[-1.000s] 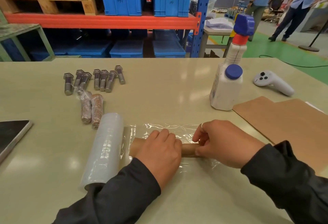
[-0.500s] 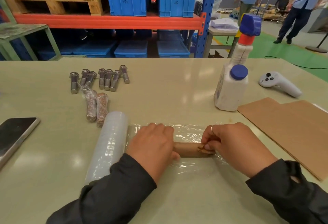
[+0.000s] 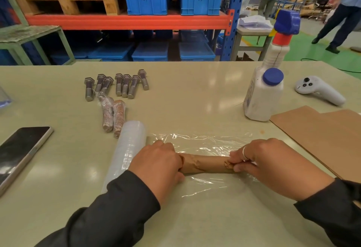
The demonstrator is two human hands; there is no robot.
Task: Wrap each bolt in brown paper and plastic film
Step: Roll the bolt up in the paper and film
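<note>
Nearest the camera, two dark sleeves are reaching onto the smooth, glossy beige table point(image 3: 195, 94). The left hand point(image 3: 158, 165) is curling over the left end of a paper-wrapped bolt point(image 3: 207, 165), and the right hand point(image 3: 273, 166), wearing a ring, is pinching the crumpled paper at the right end between fingers and thumb. The bolt is showing as a creased brown cylinder, its long axis running left to right across the table; which end holds the head cannot be told. It is lying on a sheet of plastic film point(image 3: 205, 143), clear, wrinkled and glinting, which is trailing from the cloudy white film roll point(image 3: 127, 151) just beside the left hand. A dark phone point(image 3: 19, 149) is lying at the left edge, and flat brown paper sheets point(image 3: 322, 129) are lying to the right. Farther back, two wrapped bolts point(image 3: 113, 114) are resting side by side, pointing away from the camera, and beyond them seven bare steel bolts point(image 3: 117, 84) are lying with hexagonal heads at the far end. A white bottle point(image 3: 261, 98) with a blue cap and a white controller point(image 3: 318, 90) are sitting far right.
</note>
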